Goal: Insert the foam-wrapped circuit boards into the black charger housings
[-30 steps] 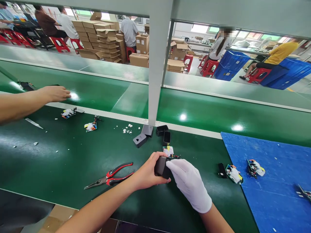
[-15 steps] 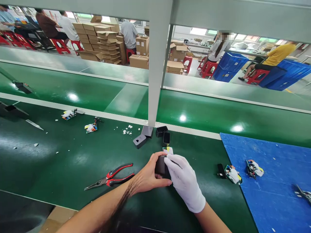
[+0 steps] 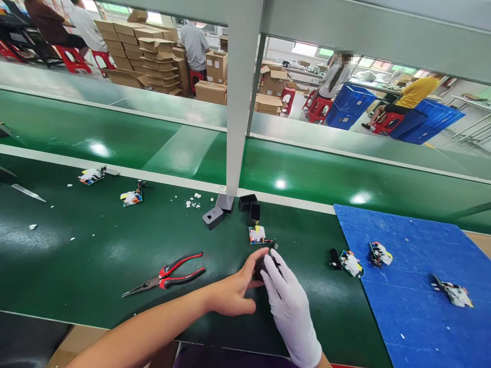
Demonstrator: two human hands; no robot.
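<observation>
Left hand (image 3: 230, 295) bare; right hand (image 3: 289, 304) white-gloved

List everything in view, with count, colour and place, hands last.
black casing: one, black, gripped between both hands
pliers: one, red and black, on the bench left of the hands
casing shells: four, grey and black, by the post
post: one, grey, centre
circuit boards: seven or so, multicoloured, scattered on bench and mat
mat: one, blue, right
bench: one, green
left hand: bare, on the casing
right hand: white glove, on the casing
</observation>
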